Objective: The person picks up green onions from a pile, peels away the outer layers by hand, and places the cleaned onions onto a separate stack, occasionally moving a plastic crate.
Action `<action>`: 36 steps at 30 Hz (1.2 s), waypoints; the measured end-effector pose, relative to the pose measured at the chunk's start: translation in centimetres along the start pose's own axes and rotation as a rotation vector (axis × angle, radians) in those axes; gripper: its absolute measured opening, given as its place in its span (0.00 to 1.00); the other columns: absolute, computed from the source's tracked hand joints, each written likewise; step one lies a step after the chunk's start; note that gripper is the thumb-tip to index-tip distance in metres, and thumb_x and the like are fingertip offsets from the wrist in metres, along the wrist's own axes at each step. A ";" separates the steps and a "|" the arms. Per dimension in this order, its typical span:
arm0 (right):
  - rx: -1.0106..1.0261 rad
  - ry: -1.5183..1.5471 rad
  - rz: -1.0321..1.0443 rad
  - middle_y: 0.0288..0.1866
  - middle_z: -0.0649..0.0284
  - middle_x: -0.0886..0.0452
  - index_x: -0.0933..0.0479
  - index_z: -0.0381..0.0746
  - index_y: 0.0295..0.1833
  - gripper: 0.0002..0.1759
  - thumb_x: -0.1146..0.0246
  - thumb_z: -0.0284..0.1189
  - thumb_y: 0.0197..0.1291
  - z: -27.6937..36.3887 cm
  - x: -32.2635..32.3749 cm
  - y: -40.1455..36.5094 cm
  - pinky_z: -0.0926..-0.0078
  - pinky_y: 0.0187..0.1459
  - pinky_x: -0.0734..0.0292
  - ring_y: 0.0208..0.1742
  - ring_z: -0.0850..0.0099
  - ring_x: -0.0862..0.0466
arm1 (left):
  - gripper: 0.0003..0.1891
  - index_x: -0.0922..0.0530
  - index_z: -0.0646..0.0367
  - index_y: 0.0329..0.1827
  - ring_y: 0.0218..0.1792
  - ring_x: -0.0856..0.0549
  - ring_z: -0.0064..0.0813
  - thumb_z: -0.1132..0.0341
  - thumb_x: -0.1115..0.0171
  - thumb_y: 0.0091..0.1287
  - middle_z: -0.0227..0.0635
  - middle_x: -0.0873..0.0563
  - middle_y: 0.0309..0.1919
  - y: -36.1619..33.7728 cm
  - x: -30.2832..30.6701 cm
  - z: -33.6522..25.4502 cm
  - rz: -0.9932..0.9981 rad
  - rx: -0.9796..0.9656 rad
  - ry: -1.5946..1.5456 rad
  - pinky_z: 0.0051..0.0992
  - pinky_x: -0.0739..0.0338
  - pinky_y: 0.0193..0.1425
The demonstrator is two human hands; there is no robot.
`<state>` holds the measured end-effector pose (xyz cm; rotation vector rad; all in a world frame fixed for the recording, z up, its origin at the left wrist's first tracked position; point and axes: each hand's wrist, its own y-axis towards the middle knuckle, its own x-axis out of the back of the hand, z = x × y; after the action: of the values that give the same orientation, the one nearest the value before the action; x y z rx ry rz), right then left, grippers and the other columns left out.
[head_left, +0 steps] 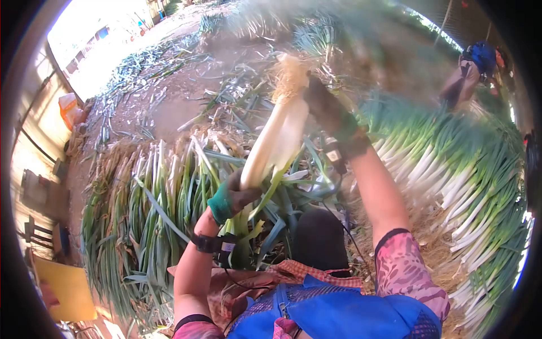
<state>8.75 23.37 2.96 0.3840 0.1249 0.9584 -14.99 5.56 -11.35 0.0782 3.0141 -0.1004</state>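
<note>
A thick white leek [264, 141] is held up at a slant in front of me, its bushy roots [289, 79] at the top. My left hand [234, 198], in a dark glove with a green cuff, is closed round its lower shaft. At the upper end is my gloved right hand [330, 107], slightly blurred, its fingers closed at the edge of a pale outer leaf [293, 127]. This leaf stands partly away from the shaft. Fingertip detail there is smeared. Green leaves hang below my left hand.
Untrimmed leeks [152, 198] lie in a dense row at left. Cleaned leeks [451, 164] form a curved row at right. Leaf scraps [237, 96] litter the ground ahead. Another person [471, 73] bends at the far right. A yellow board [65, 288] stands at lower left.
</note>
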 end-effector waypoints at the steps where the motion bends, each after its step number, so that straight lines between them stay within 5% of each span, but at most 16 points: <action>1: 0.003 -0.022 0.080 0.57 0.65 0.25 0.38 0.36 0.72 0.34 0.35 0.37 0.66 0.9 -1.3 0.9 0.73 0.59 0.27 0.58 0.75 0.25 | 0.26 0.27 0.59 0.61 0.44 0.19 0.18 0.72 0.30 0.59 0.25 0.18 0.44 -0.4 -0.6 -0.3 -0.012 -0.007 -0.040 0.23 0.22 0.51; 3: 0.017 -0.354 -0.118 0.54 0.66 0.22 0.35 0.37 0.70 0.33 0.34 0.37 0.64 -1.6 -4.4 2.9 0.72 0.56 0.25 0.55 0.76 0.23 | 0.21 0.27 0.60 0.59 0.42 0.18 0.21 0.69 0.34 0.64 0.28 0.16 0.40 -1.2 -2.5 -2.2 -0.071 -0.116 -0.005 0.26 0.22 0.51; 7: -0.081 -0.381 0.076 0.52 0.65 0.20 0.33 0.37 0.68 0.29 0.35 0.36 0.65 0.2 -2.4 1.2 0.73 0.56 0.25 0.54 0.74 0.22 | 0.16 0.25 0.63 0.55 0.38 0.16 0.26 0.64 0.39 0.69 0.33 0.16 0.33 -2.2 -4.3 -4.4 0.042 -0.149 -0.091 0.29 0.21 0.50; 12: -0.105 -0.931 -0.052 0.52 0.65 0.20 0.33 0.37 0.68 0.29 0.36 0.36 0.65 4.1 4.9 -1.8 0.73 0.56 0.25 0.54 0.74 0.21 | 0.14 0.24 0.64 0.50 0.33 0.15 0.28 0.63 0.40 0.69 0.36 0.16 0.31 -2.1 -5.7 -5.5 0.077 -0.073 -0.064 0.29 0.19 0.43; 17: -0.361 -1.483 -0.369 0.53 0.64 0.20 0.32 0.37 0.68 0.28 0.36 0.36 0.66 9.7 16.6 -9.8 0.72 0.57 0.26 0.54 0.73 0.21 | 0.21 0.26 0.66 0.56 0.36 0.16 0.26 0.61 0.36 0.66 0.33 0.16 0.33 -5.5 -3.4 -4.5 0.112 -0.101 -0.026 0.26 0.20 0.42; 21: -0.300 -1.507 -0.415 0.53 0.64 0.20 0.32 0.37 0.68 0.28 0.37 0.36 0.66 12.1 16.0 -12.5 0.72 0.57 0.26 0.55 0.73 0.21 | 0.21 0.26 0.65 0.58 0.38 0.15 0.27 0.63 0.36 0.65 0.36 0.15 0.36 -3.5 -4.1 -3.7 0.098 -0.075 -0.016 0.27 0.20 0.45; 23: -0.175 -1.425 -0.286 0.53 0.64 0.20 0.32 0.37 0.67 0.28 0.37 0.36 0.66 10.5 12.6 -10.7 0.72 0.57 0.26 0.55 0.73 0.21 | 0.19 0.25 0.62 0.58 0.36 0.17 0.24 0.67 0.36 0.66 0.32 0.16 0.35 -2.4 -6.4 -3.2 0.236 -0.073 -0.236 0.26 0.21 0.44; 28: -0.184 -1.422 0.009 0.53 0.63 0.20 0.31 0.36 0.67 0.27 0.37 0.37 0.66 4.2 8.1 -5.7 0.72 0.57 0.26 0.55 0.72 0.21 | 0.18 0.24 0.61 0.57 0.36 0.15 0.26 0.67 0.34 0.66 0.32 0.14 0.35 -2.1 -8.7 -2.3 0.222 -0.030 -0.059 0.28 0.19 0.43; 32: -0.307 -1.545 -0.234 0.53 0.63 0.20 0.31 0.36 0.67 0.27 0.38 0.37 0.66 6.2 15.4 -8.4 0.72 0.57 0.26 0.55 0.72 0.21 | 0.17 0.24 0.62 0.57 0.39 0.14 0.30 0.66 0.36 0.66 0.37 0.14 0.37 -4.5 -5.1 -2.6 0.167 -0.125 -0.224 0.31 0.18 0.45; 34: -0.433 -1.598 -0.317 0.53 0.63 0.20 0.31 0.36 0.67 0.27 0.38 0.37 0.66 6.6 18.2 -11.9 0.72 0.58 0.26 0.55 0.72 0.21 | 0.18 0.24 0.63 0.55 0.40 0.15 0.31 0.62 0.37 0.68 0.39 0.14 0.41 -4.6 -0.2 -1.8 0.091 -0.302 -0.084 0.32 0.18 0.47; 35: -0.507 -1.607 -0.318 0.53 0.63 0.20 0.31 0.36 0.67 0.27 0.38 0.37 0.66 6.2 19.0 -13.9 0.72 0.58 0.26 0.55 0.71 0.21 | 0.15 0.23 0.62 0.48 0.37 0.17 0.30 0.60 0.38 0.68 0.36 0.16 0.35 -5.9 -0.8 -4.8 -0.207 -0.263 0.023 0.31 0.20 0.44; 36: -0.587 -1.602 -0.292 0.54 0.63 0.20 0.31 0.36 0.67 0.27 0.38 0.37 0.66 5.1 19.2 -16.1 0.72 0.58 0.26 0.55 0.71 0.21 | 0.15 0.22 0.63 0.46 0.36 0.17 0.31 0.59 0.39 0.68 0.37 0.16 0.33 -6.2 -0.2 -7.2 -0.284 -0.275 0.137 0.32 0.21 0.45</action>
<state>33.59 29.42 2.93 0.4656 -1.4810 0.1587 -16.07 -0.10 -3.82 -0.3831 3.1191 0.3053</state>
